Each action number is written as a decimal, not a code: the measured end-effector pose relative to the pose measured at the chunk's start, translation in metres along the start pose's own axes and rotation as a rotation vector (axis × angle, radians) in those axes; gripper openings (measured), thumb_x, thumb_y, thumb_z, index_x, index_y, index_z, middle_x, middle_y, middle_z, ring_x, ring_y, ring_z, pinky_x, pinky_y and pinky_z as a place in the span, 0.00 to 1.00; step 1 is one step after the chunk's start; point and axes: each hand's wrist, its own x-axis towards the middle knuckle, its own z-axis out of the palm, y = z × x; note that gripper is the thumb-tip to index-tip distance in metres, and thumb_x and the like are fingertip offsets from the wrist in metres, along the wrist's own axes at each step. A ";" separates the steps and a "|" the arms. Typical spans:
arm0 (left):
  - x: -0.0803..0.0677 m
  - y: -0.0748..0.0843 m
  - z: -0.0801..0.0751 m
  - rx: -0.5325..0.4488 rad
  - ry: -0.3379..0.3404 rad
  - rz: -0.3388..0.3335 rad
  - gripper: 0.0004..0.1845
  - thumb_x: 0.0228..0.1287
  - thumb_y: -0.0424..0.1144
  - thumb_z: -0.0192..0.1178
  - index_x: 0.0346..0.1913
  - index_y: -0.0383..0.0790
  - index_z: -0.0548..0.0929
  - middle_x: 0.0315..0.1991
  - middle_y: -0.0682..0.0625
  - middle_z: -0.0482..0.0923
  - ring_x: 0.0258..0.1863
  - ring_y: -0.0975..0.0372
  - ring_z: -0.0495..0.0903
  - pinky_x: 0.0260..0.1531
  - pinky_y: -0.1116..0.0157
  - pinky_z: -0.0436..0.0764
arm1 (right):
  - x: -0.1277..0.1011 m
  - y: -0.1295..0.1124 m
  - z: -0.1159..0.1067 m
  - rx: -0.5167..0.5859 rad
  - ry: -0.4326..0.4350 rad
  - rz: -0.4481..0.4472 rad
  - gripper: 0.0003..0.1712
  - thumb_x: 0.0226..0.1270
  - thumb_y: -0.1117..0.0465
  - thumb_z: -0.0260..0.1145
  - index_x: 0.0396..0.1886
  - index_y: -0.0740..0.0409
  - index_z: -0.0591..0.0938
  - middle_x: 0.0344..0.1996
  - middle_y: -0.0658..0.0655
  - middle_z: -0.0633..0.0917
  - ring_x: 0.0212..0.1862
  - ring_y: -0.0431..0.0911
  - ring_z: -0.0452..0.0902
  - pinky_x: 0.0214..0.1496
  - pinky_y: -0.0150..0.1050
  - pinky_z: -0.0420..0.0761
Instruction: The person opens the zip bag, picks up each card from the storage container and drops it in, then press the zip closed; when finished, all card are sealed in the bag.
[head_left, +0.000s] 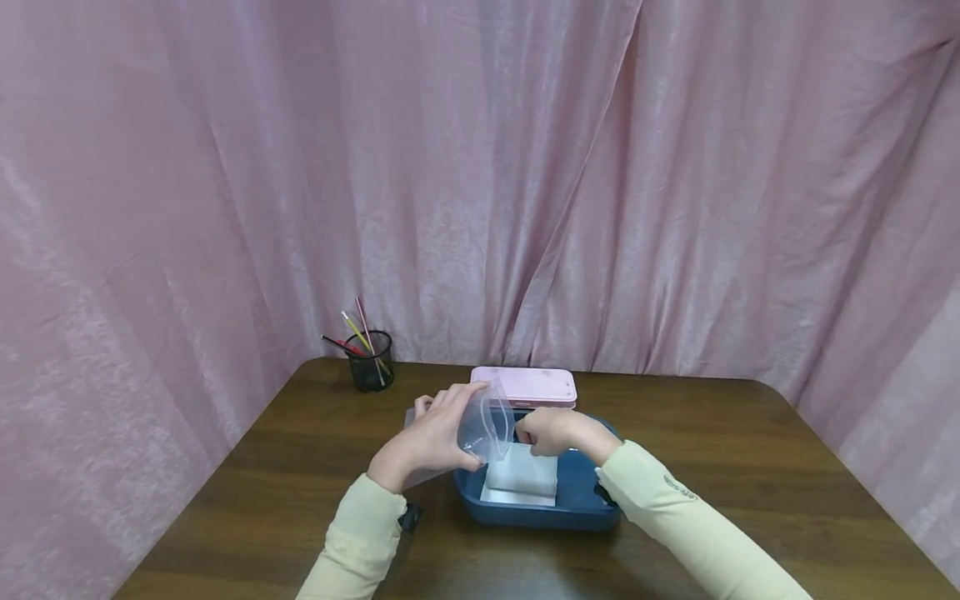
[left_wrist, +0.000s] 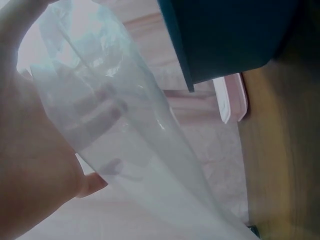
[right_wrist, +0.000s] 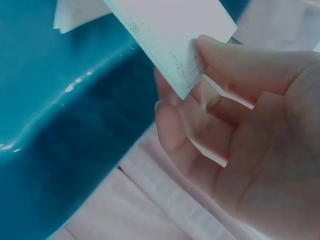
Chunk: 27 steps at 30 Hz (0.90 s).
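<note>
Bag (head_left: 487,427), clear plastic, zip-type by the look of its top edge, sits up off the counter (head_left: 720,467) in the left hand (head_left: 429,440), just over the near-left corner of the blue tray (head_left: 577,500). Left hand grips it, fingers wrapped round the outside; left wrist view shows fingers through the film (left_wrist: 100,107), mouth facing toward the tray.

Right hand (head_left: 551,431) is at the bag mouth, thumb and curled fingers pinching the corner of a white card or sheet (right_wrist: 175,35) with a faint printed edge; right wrist view shows this clearly. More white sheets (head_left: 521,477) lie flat in the tray below.

Step in hand, as a judgement: loading a sheet from the tray into the bag, sheet at or just short of the opening. Cannot tell if its edge is inside yet; the film blurs that.

Next move probably calls for the left hand to keep the mouth spread while the right slides the sheet in flat, corner first, without snagging the film, then lets go once it is well in.

Behind the tray: pink box (head_left: 525,387), lid closed, touching or just beside the far rim. Far left: black mesh pen cup (head_left: 371,362) with a few pens. Pink curtain (head_left: 480,167) backs the scene.
</note>
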 end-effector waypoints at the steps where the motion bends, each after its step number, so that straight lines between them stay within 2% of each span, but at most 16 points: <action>1: 0.000 0.000 -0.001 -0.004 0.000 -0.006 0.55 0.39 0.49 0.77 0.72 0.57 0.56 0.64 0.50 0.67 0.60 0.55 0.68 0.59 0.45 0.56 | -0.002 0.000 -0.002 0.012 0.010 -0.008 0.08 0.60 0.70 0.64 0.25 0.56 0.77 0.18 0.46 0.66 0.23 0.40 0.62 0.27 0.30 0.61; 8: 0.000 0.001 -0.004 -0.017 0.014 -0.045 0.56 0.39 0.49 0.77 0.73 0.57 0.55 0.64 0.50 0.67 0.61 0.54 0.67 0.61 0.43 0.55 | -0.017 0.004 -0.009 0.106 0.089 -0.022 0.03 0.64 0.68 0.62 0.32 0.57 0.79 0.19 0.48 0.70 0.24 0.40 0.66 0.27 0.31 0.65; 15: 0.000 0.001 -0.005 -0.025 0.033 -0.044 0.56 0.39 0.47 0.78 0.73 0.54 0.56 0.64 0.48 0.68 0.61 0.52 0.68 0.60 0.40 0.56 | -0.029 0.009 -0.008 0.301 0.131 0.017 0.03 0.69 0.67 0.58 0.40 0.59 0.77 0.24 0.52 0.80 0.20 0.49 0.81 0.25 0.33 0.76; 20: 0.000 0.001 -0.004 -0.028 0.035 -0.046 0.56 0.38 0.46 0.79 0.73 0.54 0.56 0.65 0.48 0.67 0.62 0.53 0.67 0.60 0.40 0.56 | -0.038 0.014 -0.004 0.382 0.212 0.026 0.05 0.71 0.66 0.57 0.43 0.59 0.76 0.19 0.53 0.80 0.15 0.43 0.77 0.22 0.33 0.76; 27: 0.000 0.001 -0.002 -0.023 0.020 -0.046 0.56 0.39 0.47 0.78 0.73 0.54 0.55 0.65 0.48 0.67 0.61 0.53 0.68 0.60 0.39 0.56 | -0.054 0.019 0.000 0.437 0.404 0.093 0.08 0.70 0.64 0.58 0.46 0.60 0.78 0.13 0.51 0.77 0.13 0.39 0.71 0.17 0.33 0.73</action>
